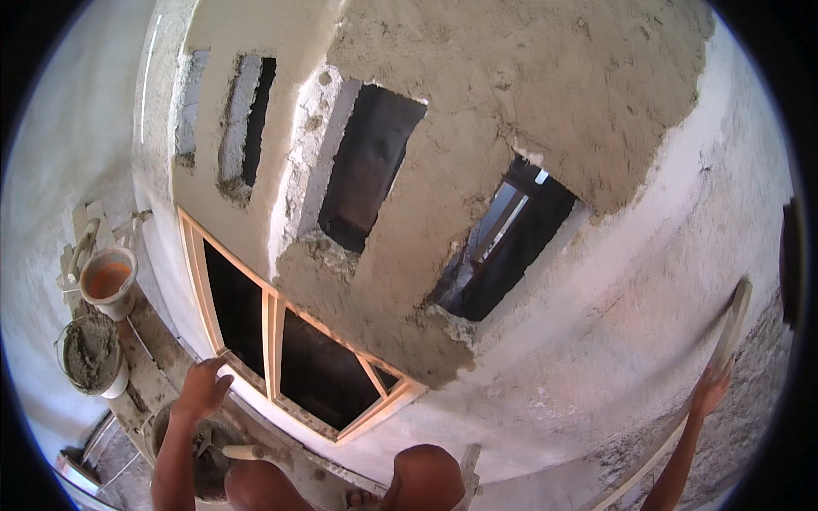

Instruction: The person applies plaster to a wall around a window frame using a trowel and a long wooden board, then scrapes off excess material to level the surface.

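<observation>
My left hand (203, 390) is raised at the lower left corner of the wooden window frame (271, 341), its thumb and forefinger apart and nothing visible between them. Whether it touches the frame I cannot tell. Far to the right, my right hand (711, 390) is closed round a long wooden batten (731, 328), which slants along the white wall. Fresh grey-brown plaster (545, 94) covers the wall above the frame. Below my left hand, a trowel with a wooden handle (243, 452) lies in a dark mortar tub (211, 477), partly hidden by my arm and knee.
A bucket of wet mortar (92, 351) and a pale bucket with an orange-brown inside (109, 277) stand at the left on a dirty plank platform (166, 353). Upright openings (371, 162) with rough edges pierce the plastered wall. My knees (426, 479) are close to the wall.
</observation>
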Action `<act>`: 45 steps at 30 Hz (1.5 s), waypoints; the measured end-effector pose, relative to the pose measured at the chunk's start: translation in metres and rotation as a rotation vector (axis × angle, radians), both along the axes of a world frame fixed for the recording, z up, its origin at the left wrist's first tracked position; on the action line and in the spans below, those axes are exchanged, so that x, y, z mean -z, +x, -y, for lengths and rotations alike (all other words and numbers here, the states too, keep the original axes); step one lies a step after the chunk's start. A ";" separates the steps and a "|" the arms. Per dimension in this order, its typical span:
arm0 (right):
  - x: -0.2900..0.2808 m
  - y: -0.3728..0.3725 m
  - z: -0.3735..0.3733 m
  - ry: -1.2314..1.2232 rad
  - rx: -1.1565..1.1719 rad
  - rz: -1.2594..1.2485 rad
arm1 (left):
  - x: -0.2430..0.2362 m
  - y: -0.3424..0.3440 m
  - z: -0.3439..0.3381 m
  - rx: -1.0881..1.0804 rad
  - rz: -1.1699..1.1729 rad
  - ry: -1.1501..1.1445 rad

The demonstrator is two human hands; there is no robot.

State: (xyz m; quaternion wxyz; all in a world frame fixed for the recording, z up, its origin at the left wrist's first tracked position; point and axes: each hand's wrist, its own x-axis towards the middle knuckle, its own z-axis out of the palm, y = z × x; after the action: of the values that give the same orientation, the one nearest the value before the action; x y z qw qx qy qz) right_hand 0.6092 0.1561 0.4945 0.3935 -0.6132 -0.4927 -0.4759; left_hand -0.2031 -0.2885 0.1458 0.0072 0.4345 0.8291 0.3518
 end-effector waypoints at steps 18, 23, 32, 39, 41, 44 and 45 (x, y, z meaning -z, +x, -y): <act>0.173 -0.564 0.189 -1.276 -1.581 1.188 | 0.071 0.120 0.182 -0.762 0.094 0.119; 0.253 -0.662 0.281 -1.004 -2.144 1.401 | 0.090 0.164 0.220 -1.131 0.252 0.173; 0.384 -0.713 0.400 -1.567 -1.415 1.863 | 0.133 0.225 0.201 -1.114 0.935 0.532; 0.380 -0.731 0.400 -1.223 -1.582 1.799 | 0.144 0.189 0.189 -0.937 0.902 0.487; 0.332 -0.742 0.398 -1.276 -1.588 1.809 | 0.157 0.187 0.192 -0.930 0.918 0.510; 0.316 -0.750 0.392 -1.279 -1.648 1.751 | 0.166 0.188 0.189 -0.915 0.886 0.650; 0.317 -0.754 0.394 -1.262 -1.679 1.726 | 0.172 0.190 0.189 -0.940 0.837 0.655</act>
State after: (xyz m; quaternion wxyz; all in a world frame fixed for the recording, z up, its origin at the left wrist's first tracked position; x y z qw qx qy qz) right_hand -0.1445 -0.2384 0.1777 -0.2140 0.2856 -0.9339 -0.0195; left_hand -0.0130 -0.4777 -0.0265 0.0416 -0.1610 0.7080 0.6864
